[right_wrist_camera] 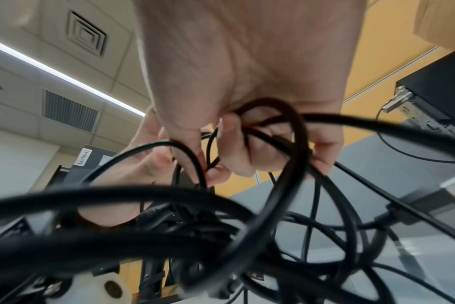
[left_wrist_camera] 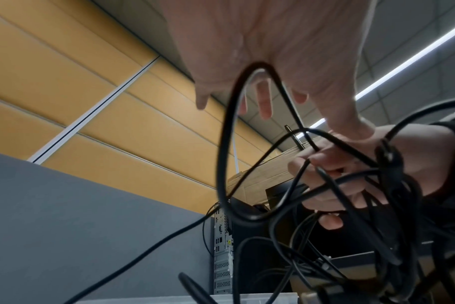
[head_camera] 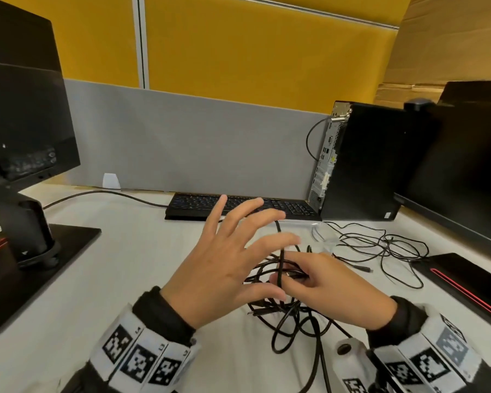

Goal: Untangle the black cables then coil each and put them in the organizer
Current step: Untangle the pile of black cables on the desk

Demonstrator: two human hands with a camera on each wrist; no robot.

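Note:
A tangle of black cables [head_camera: 291, 310] lies on the white desk in front of me. My right hand [head_camera: 332, 285] grips several strands of it, its fingers curled round them [right_wrist_camera: 294, 144]. My left hand [head_camera: 236, 256] hovers over the left side of the tangle with fingers spread and straight. One strand [head_camera: 279, 251] rises between its index finger and thumb. In the left wrist view a cable loop [left_wrist_camera: 223, 144] hangs in front of the open left palm [left_wrist_camera: 260, 51]. A clear plastic container [head_camera: 319, 226] stands just behind the tangle, in front of the keyboard.
A black keyboard [head_camera: 238, 207] and a PC tower [head_camera: 360, 163] stand at the back against a grey divider. A monitor on a stand [head_camera: 54, 251] is at the left, another monitor [head_camera: 465, 180] at the right. Thinner loose black cables [head_camera: 380, 245] lie right of the container.

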